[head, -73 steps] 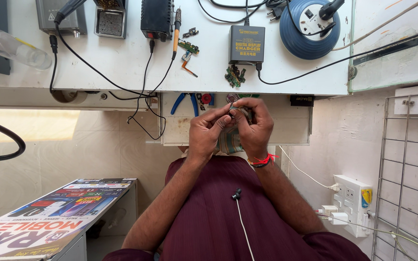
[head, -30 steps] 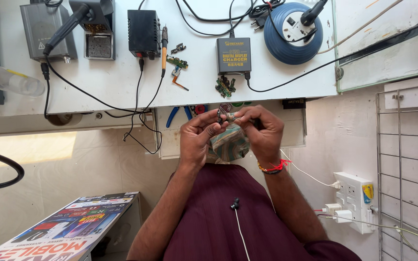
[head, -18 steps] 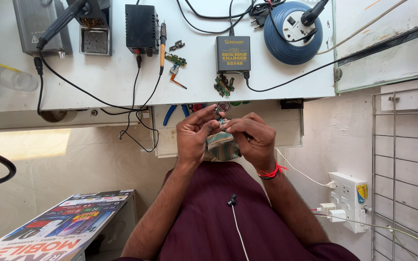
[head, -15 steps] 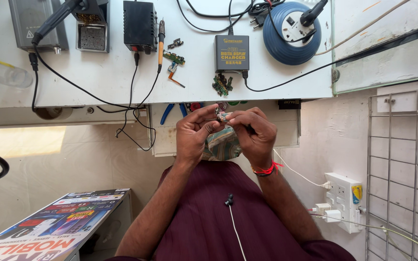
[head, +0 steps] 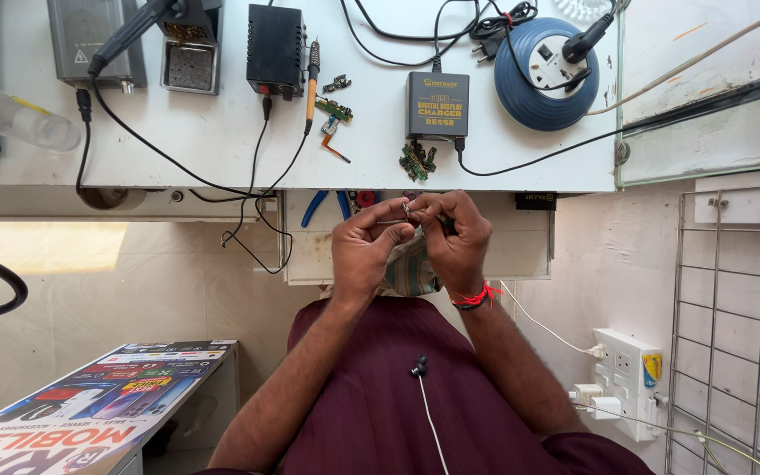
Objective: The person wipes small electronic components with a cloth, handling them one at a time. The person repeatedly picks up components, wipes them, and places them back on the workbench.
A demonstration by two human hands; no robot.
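Both my hands are raised together in front of the open drawer [head: 310,255] below the white workbench [head: 222,149]. My left hand [head: 364,253] and my right hand [head: 457,239] pinch a tiny metallic part [head: 406,210] between their fingertips. A thin tool or wire runs from the part into my left fingers; what it is cannot be told. A greenish patterned cloth [head: 411,271] hangs between my palms. A red thread [head: 477,297] circles my right wrist.
On the bench lie small circuit boards [head: 417,162], a dark charger box [head: 437,105], a soldering iron [head: 312,70] with its black station [head: 276,48], a blue extension reel [head: 547,75] and a plastic bottle [head: 15,116]. A wire rack [head: 741,325] and wall sockets [head: 626,378] stand right, a printed box [head: 90,409] left.
My hands have stayed together on the small part, with the fingers shifting slightly. The view has drifted, so the bench items sit a little differently in the frame.
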